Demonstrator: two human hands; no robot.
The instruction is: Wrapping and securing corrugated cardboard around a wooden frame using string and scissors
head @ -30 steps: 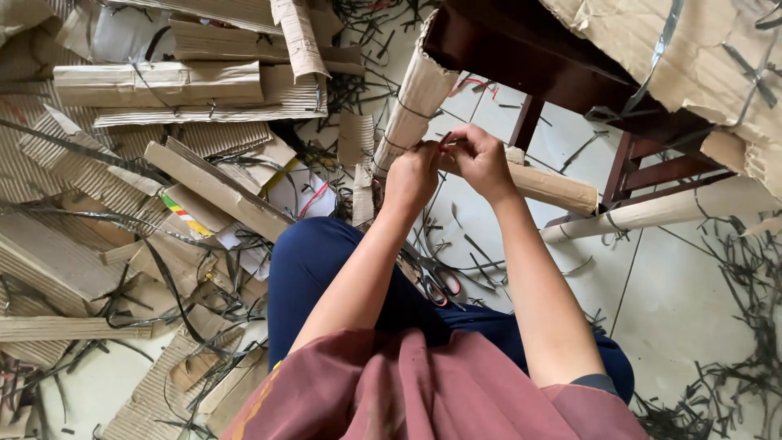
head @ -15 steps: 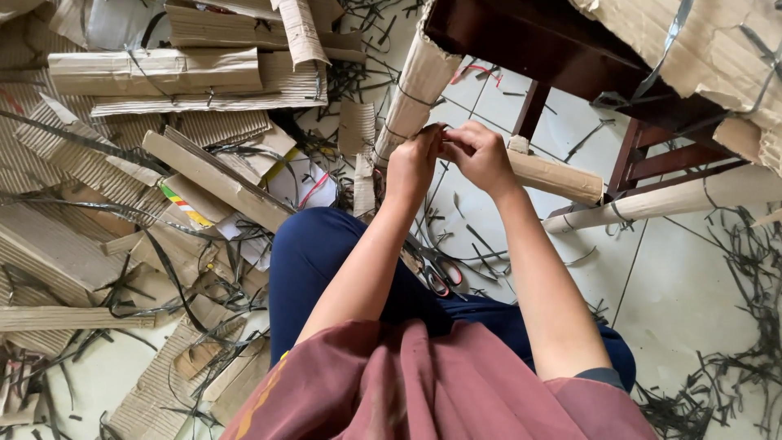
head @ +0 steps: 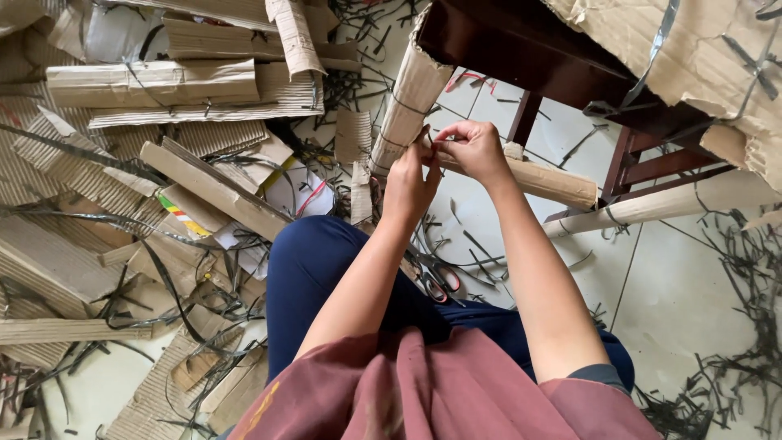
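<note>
Head view, looking down past a maroon shirt and a navy trouser leg. Crowded to the left: flattened corrugated cardboard stacked and fanned across the floor, dark strap offcuts tangled through it. Above and right, a dark wooden chair frame with torn cardboard sheet lying on top, its legs closing in the upper right. Open room only on the pale tiled floor at lower right, edged by more black scraps, and in a narrow gap between knee and chair. Scissors with red-lined handles lying on the floor just beside the leg.

Left hand and right hand raised together in that gap, fingertips meeting. Grip of both closed to a pinch on a thin dark strap at the side of a rolled cardboard tube, which leans up toward the chair. Second rolled tube passing behind the right hand, a third, longer one beyond it under the chair. Exact run of the strap between the fingers too small to tell.
</note>
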